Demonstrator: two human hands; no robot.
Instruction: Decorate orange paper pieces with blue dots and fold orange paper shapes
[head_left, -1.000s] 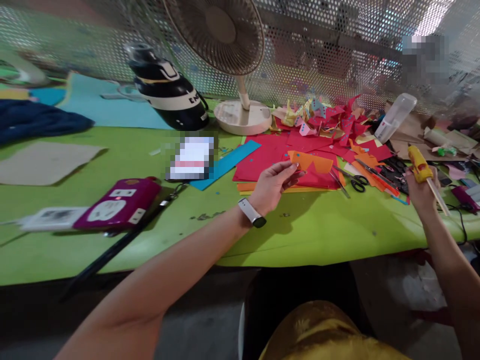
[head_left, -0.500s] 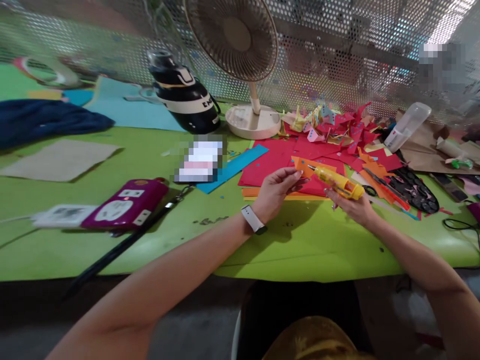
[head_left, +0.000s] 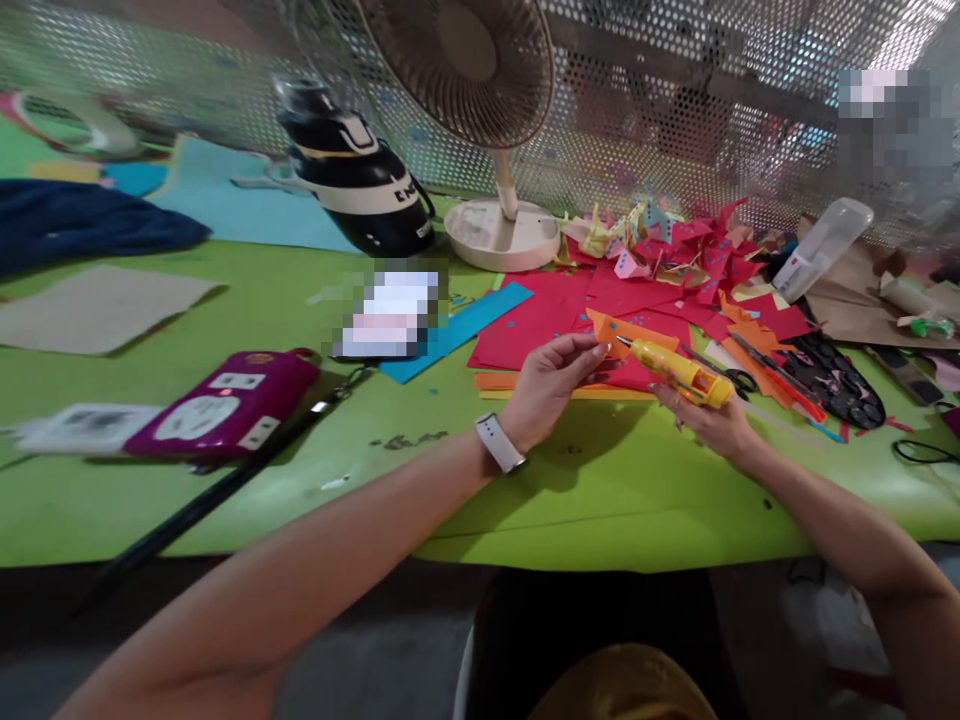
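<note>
My left hand [head_left: 556, 385], with a white-banded watch on the wrist, pinches a small orange paper piece [head_left: 600, 330] between thumb and fingertips. In my right hand [head_left: 709, 418] is a yellow glue gun [head_left: 679, 372], its pointed metal tip angled left and close against the orange paper. A clear stick trails from the gun's rear. Whether the tip touches the paper I cannot tell. Beneath both hands lie red paper sheets [head_left: 517, 325] scattered with tiny blue dots, and orange strips [head_left: 499, 382] along their near edge. Scissors [head_left: 742, 381] lie just beyond my right hand.
A heap of folded paper shapes [head_left: 712, 255] stands behind the red sheets. The fan [head_left: 501, 235] and a black bottle [head_left: 367, 200] are at the back. Left are a phone [head_left: 390, 312], blue strip [head_left: 480, 325] and purple power block [head_left: 225, 405]. A clear bottle [head_left: 829, 245] leans at right.
The view has shifted slightly, so the things on the left of the table sit further left. Both hands keep their grips, with the glue gun's tip still by the orange paper.
</note>
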